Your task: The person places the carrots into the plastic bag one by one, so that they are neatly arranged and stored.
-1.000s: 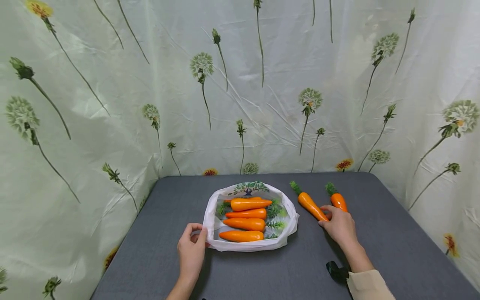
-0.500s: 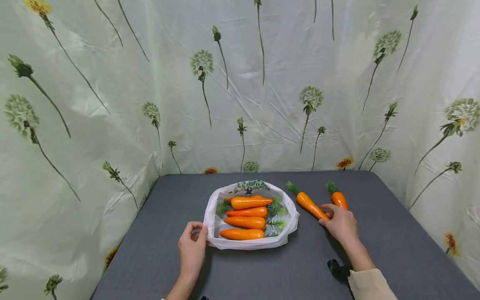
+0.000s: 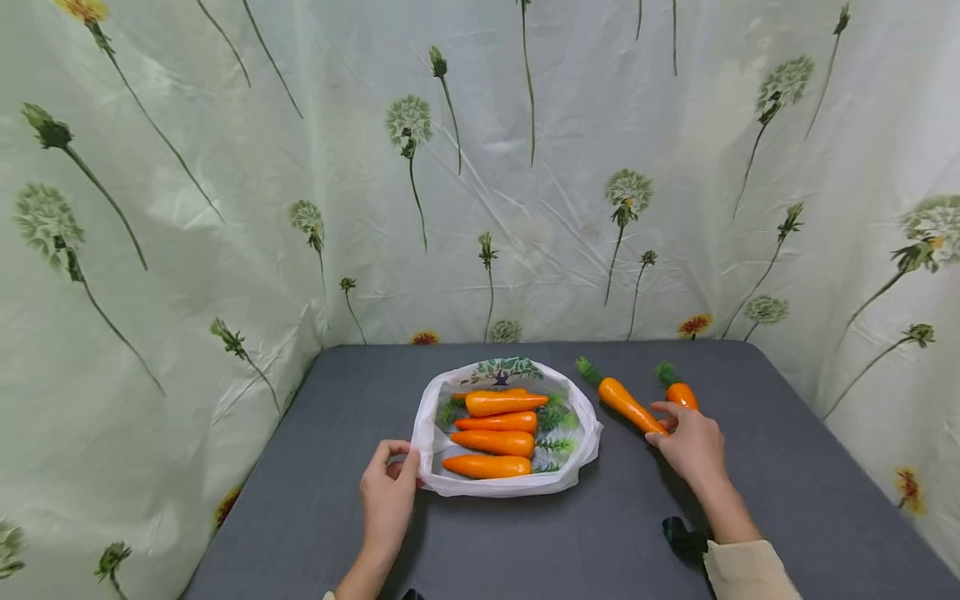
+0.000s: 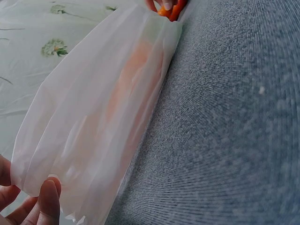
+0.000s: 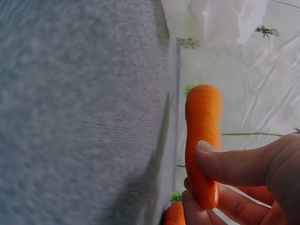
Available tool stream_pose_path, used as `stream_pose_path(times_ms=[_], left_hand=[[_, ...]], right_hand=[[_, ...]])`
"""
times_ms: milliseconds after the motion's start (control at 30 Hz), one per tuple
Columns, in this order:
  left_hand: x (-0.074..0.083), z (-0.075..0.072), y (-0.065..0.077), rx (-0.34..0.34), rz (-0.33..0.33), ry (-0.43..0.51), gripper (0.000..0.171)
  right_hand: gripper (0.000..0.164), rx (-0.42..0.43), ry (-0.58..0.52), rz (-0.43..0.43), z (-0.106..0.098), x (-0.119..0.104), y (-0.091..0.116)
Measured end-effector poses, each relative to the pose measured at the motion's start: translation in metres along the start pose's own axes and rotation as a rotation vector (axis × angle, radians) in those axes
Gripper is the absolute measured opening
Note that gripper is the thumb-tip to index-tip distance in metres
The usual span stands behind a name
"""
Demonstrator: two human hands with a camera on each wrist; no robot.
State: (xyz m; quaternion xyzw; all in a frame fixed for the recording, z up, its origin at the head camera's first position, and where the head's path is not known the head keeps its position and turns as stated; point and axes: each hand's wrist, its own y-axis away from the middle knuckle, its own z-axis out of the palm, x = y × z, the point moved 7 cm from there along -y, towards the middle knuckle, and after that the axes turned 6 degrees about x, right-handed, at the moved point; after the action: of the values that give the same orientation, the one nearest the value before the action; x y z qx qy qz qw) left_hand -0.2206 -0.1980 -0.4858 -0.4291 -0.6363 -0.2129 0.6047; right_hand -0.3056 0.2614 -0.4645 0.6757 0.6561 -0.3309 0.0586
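Note:
A white plastic bag [image 3: 510, 486] with a printed tree stands wide open on the grey table. Several orange carrots [image 3: 491, 442] with green tops lie inside it. At its near left corner my left hand [image 3: 388, 492] pinches the rim between thumb and fingers; the left wrist view shows the thumb [image 4: 48, 199] against the thin plastic. Right of the bag, my right hand [image 3: 693, 446] holds a carrot [image 3: 626, 402] near its narrow end, its green top pointing away to the far left. The right wrist view shows the thumb laid along this carrot [image 5: 203, 122].
Another carrot [image 3: 681, 394] lies just beyond my right hand, partly hidden by it. A dark strap-like object [image 3: 682, 536] shows beside the right wrist. The table [image 3: 540, 550] ends at a curtain [image 3: 450, 192] printed with dandelions.
The head view has shifted slightly. Both hands keep their holds, on the bag's rim and on the carrot, with hardly any movement.

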Motion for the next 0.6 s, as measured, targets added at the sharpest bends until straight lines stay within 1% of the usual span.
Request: stream_pose_path(times_ms=[167,300,467,600], left_hand=[[0.001,0.001,-0.001,-0.01,0.001,0.019,0.008],[0.002,0.002,-0.001,-0.016,-0.006,0.022,0.011],[0.003,0.001,0.0,-0.015,-0.004,0.017,0.009],[0.003,0.001,0.0,-0.012,-0.005,0.022,0.008]], right_hand=[[0.052,0.024,-0.005,-0.01,-0.01,-0.007,-0.001],[0.053,0.019,-0.014,-0.016,-0.018,-0.015,-0.002],[0.052,0.018,-0.02,-0.013,-0.026,-0.024,0.0],[0.051,0.038,-0.018,-0.038,-0.033,-0.035,-0.001]])
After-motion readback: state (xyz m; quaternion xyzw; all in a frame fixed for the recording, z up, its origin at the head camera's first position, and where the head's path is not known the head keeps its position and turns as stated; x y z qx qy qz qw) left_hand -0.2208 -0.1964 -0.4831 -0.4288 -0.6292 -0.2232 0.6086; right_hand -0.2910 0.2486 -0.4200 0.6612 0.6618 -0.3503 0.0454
